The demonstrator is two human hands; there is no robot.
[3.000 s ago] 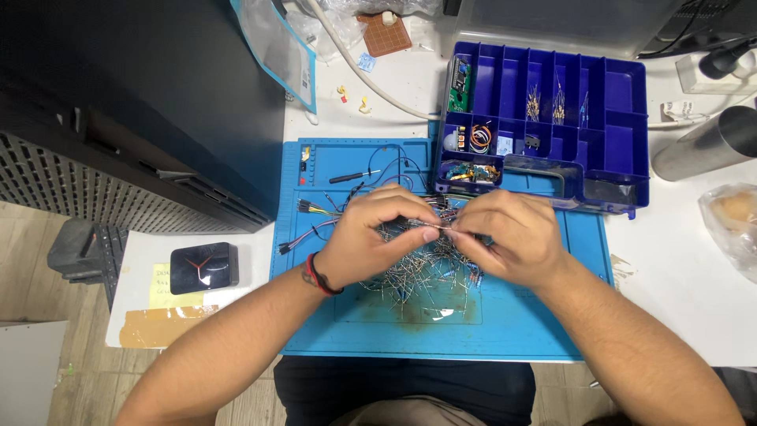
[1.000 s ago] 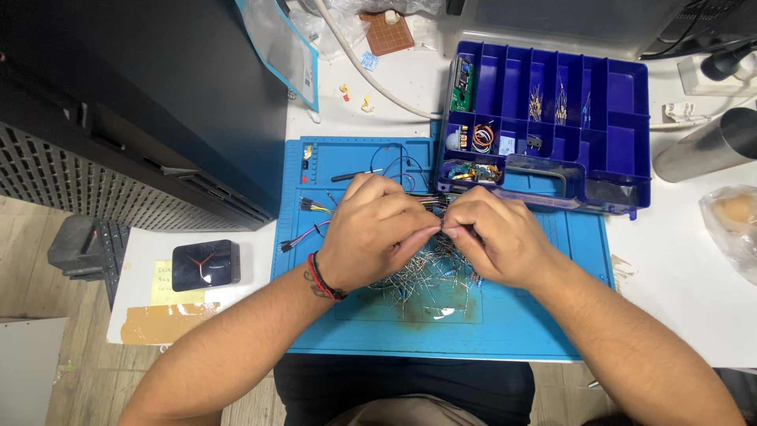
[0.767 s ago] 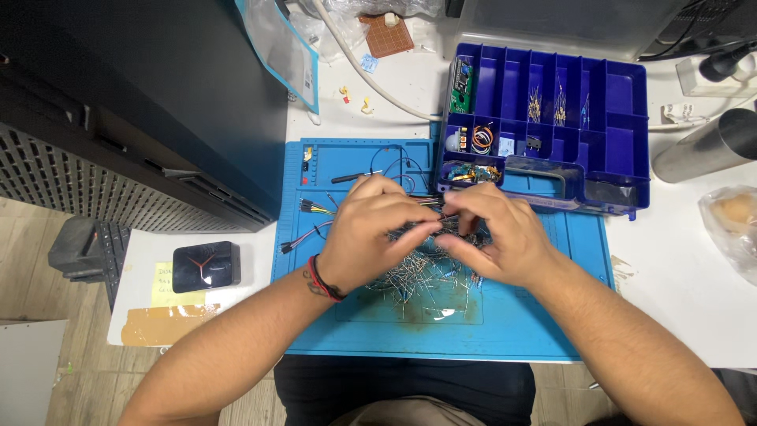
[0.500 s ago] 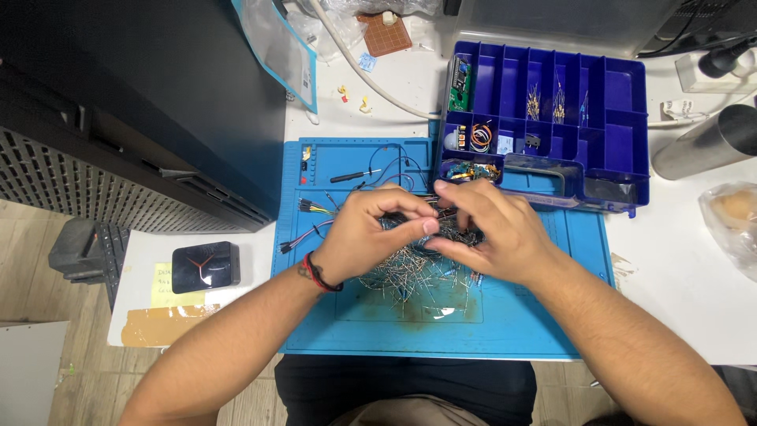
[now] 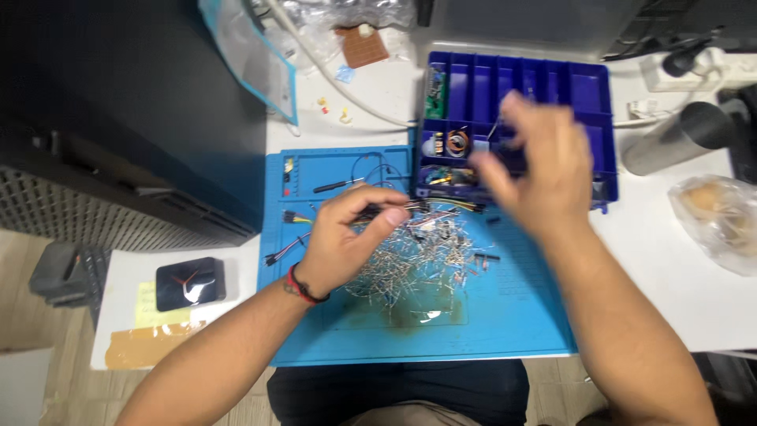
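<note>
A loose pile of small wire-legged components point(image 5: 418, 260) lies on a blue work mat point(image 5: 473, 331). My left hand point(image 5: 347, 237) rests at the pile's left edge, thumb and fingers pinched on a thin bunch of wires point(image 5: 430, 208) that sticks out to the right. Raised and blurred, my right hand point(image 5: 536, 162) hovers over the front compartments of an open blue organiser box point(image 5: 599, 79). Whether it holds anything is too blurred to tell.
A tall black case point(image 5: 118, 102) stands at the left. A small black screwdriver point(image 5: 335, 185) and jumper wires point(image 5: 288, 248) lie on the mat. A metal cylinder point(image 5: 670, 138) and a plastic bag point(image 5: 717, 221) sit at the right, a black square clock point(image 5: 189, 282) at the lower left.
My right hand has left the pile and risen up and right, over the organiser box. The left hand stays at the pile, still pinching wires. The camera view has shifted a little.
</note>
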